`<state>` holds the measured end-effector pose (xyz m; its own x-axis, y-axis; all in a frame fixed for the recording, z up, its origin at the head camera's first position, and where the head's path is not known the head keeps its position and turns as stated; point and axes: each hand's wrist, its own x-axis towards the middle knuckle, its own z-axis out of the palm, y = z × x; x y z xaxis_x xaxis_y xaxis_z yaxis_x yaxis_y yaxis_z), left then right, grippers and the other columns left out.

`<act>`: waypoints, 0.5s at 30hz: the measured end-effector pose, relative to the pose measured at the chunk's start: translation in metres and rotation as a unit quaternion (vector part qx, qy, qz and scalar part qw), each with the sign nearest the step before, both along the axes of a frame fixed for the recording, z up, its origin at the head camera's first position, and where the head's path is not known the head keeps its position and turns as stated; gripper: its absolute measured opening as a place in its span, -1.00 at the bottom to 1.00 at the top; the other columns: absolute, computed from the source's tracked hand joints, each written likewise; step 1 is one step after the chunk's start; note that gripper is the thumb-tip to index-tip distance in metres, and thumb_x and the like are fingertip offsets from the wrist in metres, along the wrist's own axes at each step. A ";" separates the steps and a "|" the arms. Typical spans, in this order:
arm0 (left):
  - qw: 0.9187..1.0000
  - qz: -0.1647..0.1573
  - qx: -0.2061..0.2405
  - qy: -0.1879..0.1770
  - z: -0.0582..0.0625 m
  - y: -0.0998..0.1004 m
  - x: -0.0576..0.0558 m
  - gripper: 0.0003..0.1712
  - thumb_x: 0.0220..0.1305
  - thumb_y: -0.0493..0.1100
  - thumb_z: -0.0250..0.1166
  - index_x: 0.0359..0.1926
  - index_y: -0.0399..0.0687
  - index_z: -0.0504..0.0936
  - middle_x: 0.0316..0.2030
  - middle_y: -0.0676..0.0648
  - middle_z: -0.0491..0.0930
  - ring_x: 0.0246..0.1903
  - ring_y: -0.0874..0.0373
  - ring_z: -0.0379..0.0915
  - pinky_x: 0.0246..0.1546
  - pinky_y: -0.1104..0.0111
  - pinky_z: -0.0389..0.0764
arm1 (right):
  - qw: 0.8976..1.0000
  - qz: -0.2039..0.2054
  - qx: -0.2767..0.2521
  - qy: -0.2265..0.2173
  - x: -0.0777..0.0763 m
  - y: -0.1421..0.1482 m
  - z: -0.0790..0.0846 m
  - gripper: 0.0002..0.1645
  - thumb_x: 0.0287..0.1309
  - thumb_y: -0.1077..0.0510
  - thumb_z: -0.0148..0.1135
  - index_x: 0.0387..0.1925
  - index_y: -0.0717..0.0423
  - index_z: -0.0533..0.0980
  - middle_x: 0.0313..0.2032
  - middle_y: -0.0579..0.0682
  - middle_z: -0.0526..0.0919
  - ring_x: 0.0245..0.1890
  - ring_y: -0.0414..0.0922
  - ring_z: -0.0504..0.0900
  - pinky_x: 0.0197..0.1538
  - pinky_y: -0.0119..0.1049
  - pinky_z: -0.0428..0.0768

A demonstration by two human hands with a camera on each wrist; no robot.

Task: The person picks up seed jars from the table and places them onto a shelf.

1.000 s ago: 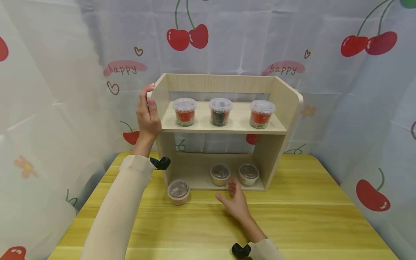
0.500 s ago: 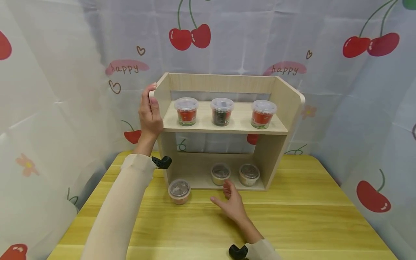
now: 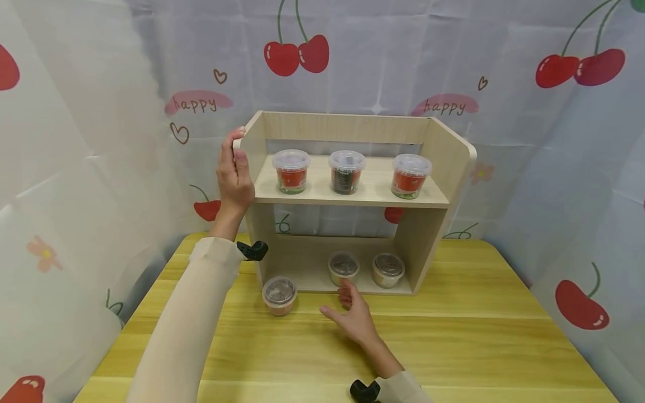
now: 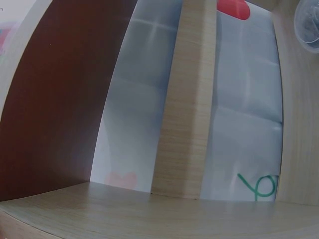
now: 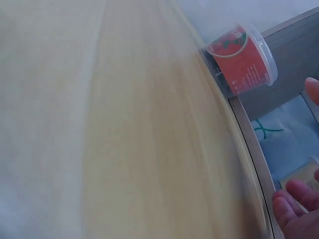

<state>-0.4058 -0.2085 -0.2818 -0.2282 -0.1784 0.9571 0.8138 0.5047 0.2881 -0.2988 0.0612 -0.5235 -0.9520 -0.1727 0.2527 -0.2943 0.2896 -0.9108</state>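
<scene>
In the head view my left hand (image 3: pixel 235 182) grips the front edge of the left side panel of a two-tier wooden shelf (image 3: pixel 347 204). The thumb points upward along the panel. My right hand (image 3: pixel 355 318) is held just before the lower tier, thumb spread from loosely bent fingers, with nothing in it. Its fingertips are close to a lidded plastic tub (image 3: pixel 344 267); whether they touch it I cannot tell. Another tub (image 3: pixel 388 270) stands to the right on that tier. At the shelf's front left corner is a tub (image 3: pixel 279 295), its red label (image 5: pixel 241 59) visible in the right wrist view.
Three lidded tubs line the upper tier: left (image 3: pixel 291 172), middle (image 3: pixel 346 172) and right (image 3: pixel 411 176). The shelf stands on a yellow wooden table (image 3: pixel 478 347). A cherry-print cloth (image 3: pixel 373 61) hangs behind and on both sides.
My right hand has drifted left, from the gap between the two lower tubs to before the left one of them. The left hand keeps its hold; the tubs stay put.
</scene>
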 end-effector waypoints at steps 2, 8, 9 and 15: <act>1.000 0.001 0.000 0.000 0.000 0.000 0.000 -0.38 0.55 0.15 -0.16 0.22 -0.31 0.40 0.24 -0.10 0.47 0.25 0.12 0.34 0.28 0.24 0.31 | 1.000 0.003 0.007 -0.001 0.000 -0.001 0.001 -0.03 0.03 0.02 0.52 0.35 0.35 0.26 0.09 0.32 0.50 0.12 0.22 0.49 0.20 0.05 0.44; 1.000 0.000 -0.001 -0.001 0.000 0.000 0.000 -0.41 0.55 0.12 -0.16 0.23 -0.30 0.39 0.25 -0.11 0.47 0.26 0.14 0.33 0.29 0.24 0.30 | 1.000 0.015 0.022 -0.003 -0.002 -0.005 0.001 -0.03 0.03 -0.01 0.52 0.34 0.35 0.27 0.09 0.32 0.51 0.12 0.22 0.50 0.19 0.04 0.45; 1.000 -0.001 -0.001 -0.001 0.000 0.000 0.000 -0.41 0.56 0.11 -0.16 0.23 -0.30 0.39 0.25 -0.11 0.47 0.26 0.13 0.33 0.29 0.24 0.30 | 1.000 0.017 0.023 -0.001 -0.003 -0.005 0.001 -0.03 0.04 0.00 0.52 0.34 0.35 0.27 0.10 0.32 0.50 0.12 0.22 0.50 0.19 0.05 0.45; 1.000 -0.005 0.002 0.002 0.000 0.001 0.001 -0.41 0.55 0.13 -0.14 0.23 -0.27 0.40 0.24 -0.09 0.47 0.23 0.12 0.35 0.26 0.24 0.33 | 0.999 0.020 0.032 0.004 -0.006 -0.009 0.003 -0.05 0.04 -0.02 0.51 0.34 0.32 0.28 0.12 0.30 0.51 0.13 0.20 0.50 0.19 0.04 0.46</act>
